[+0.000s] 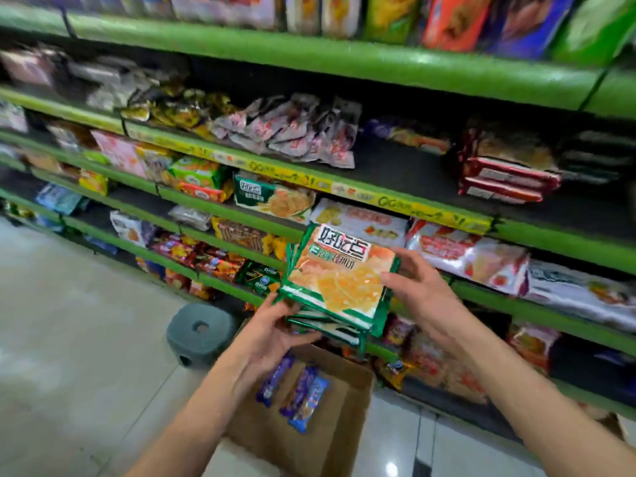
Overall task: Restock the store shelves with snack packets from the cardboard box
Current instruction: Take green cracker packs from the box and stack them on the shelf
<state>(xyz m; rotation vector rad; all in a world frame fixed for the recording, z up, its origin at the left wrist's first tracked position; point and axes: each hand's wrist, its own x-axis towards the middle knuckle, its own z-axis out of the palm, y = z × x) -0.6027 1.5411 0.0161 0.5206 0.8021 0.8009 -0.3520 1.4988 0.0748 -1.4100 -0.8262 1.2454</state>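
Note:
A stack of green-and-white snack packets (339, 280) with orange crackers printed on them hovers in front of the green shelves (344, 63). My left hand (275, 325) holds the stack from below at its lower left corner. My right hand (423, 290) grips its right edge, thumb on the top packet. Below, the open cardboard box (347, 425) stands on the floor with three blue-and-purple packets (299, 390) inside. A matching green packet (272, 197) lies on the shelf above and to the left of the stack.
Several green shelves run diagonally across the view, filled with mixed snack packets. A dark gap (406, 166) shows on the second shelf between silver packets and red packets (506, 180). A grey plastic stool (199, 335) stands left of the box on the tiled floor (69, 321).

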